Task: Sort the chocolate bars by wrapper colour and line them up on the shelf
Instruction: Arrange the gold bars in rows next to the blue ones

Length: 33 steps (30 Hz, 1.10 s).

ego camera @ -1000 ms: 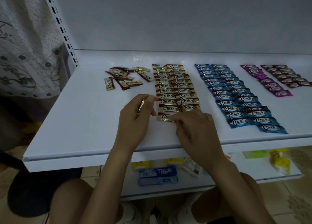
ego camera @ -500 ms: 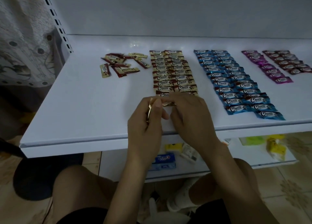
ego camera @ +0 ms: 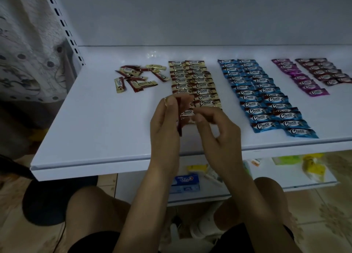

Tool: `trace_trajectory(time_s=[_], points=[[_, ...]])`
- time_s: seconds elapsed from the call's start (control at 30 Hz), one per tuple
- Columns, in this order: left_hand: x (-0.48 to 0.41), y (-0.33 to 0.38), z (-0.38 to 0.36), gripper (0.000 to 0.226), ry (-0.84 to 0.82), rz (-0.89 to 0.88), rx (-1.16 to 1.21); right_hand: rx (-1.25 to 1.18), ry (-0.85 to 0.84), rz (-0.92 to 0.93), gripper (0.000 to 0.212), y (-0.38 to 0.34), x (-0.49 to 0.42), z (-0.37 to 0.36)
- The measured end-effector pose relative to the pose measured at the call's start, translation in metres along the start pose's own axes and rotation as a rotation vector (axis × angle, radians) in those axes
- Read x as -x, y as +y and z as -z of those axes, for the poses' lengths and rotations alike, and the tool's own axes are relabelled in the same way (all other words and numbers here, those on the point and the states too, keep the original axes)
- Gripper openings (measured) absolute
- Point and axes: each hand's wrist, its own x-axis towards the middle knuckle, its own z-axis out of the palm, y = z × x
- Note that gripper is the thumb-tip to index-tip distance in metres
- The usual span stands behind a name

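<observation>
On the white shelf [ego camera: 95, 129] the chocolate bars lie in colour groups: two gold columns [ego camera: 200, 81], two blue columns [ego camera: 262, 96], a magenta column [ego camera: 301, 79] and a dark maroon column [ego camera: 325, 71]. A loose pile of gold and brown bars [ego camera: 137, 77] lies at the back left. My left hand [ego camera: 165, 134] grips a few bars [ego camera: 179, 119] edge-on above the front of the gold columns. My right hand [ego camera: 217, 136] hovers beside it, fingers curled. Its fingertips are at the front gold bar [ego camera: 186, 112]; whether they pinch it is unclear.
A perforated metal upright [ego camera: 62, 24] and a patterned cloth [ego camera: 22, 43] stand at the left. A lower shelf holds a blue box [ego camera: 187, 182] and a yellow packet [ego camera: 312, 169]. My knees are under the shelf's front edge.
Both hands have lifted slightly from the front of the gold columns and come closer together. The bars in my left hand are now upright and edge-on. The camera tilted.
</observation>
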Motion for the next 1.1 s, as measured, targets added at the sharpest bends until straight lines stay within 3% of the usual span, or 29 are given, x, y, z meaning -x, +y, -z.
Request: trace_trajectory(time_s=[0.07, 0.17, 0.37, 0.57, 0.67, 0.77, 0.87, 1.1], points=[[0.002, 0.006, -0.008, 0.032, -0.011, 0.032, 0.051, -0.156, -0.024, -0.133, 0.021, -0.014, 0.008, -0.003], [0.003, 0.006, -0.016, 0.033, -0.055, 0.092, 0.086, -0.141, -0.020, -0.182, 0.025, -0.017, 0.007, -0.007], [-0.002, 0.004, -0.008, 0.029, -0.091, 0.111, -0.036, -0.432, 0.066, -0.479, 0.011, -0.020, 0.000, 0.005], [-0.009, 0.000, 0.003, 0.023, -0.115, 0.022, -0.198, -0.501, 0.202, -0.546, 0.015, -0.014, -0.006, 0.014], [-0.014, -0.007, 0.009, 0.019, -0.124, -0.080, -0.408, -0.399, 0.180, -0.527, 0.011, -0.005, -0.011, 0.023], [-0.018, -0.023, 0.019, 0.020, -0.170, -0.321, -0.861, -0.202, 0.203, -0.495, 0.012, 0.012, -0.020, 0.035], [-0.017, -0.042, 0.027, 0.027, -0.225, -0.526, -1.130, -0.021, 0.136, -0.487, 0.016, 0.027, -0.027, 0.041], [-0.015, -0.046, 0.029, 0.034, -0.272, -0.573, -1.162, 0.219, 0.039, -0.455, 0.019, 0.036, -0.030, 0.033]])
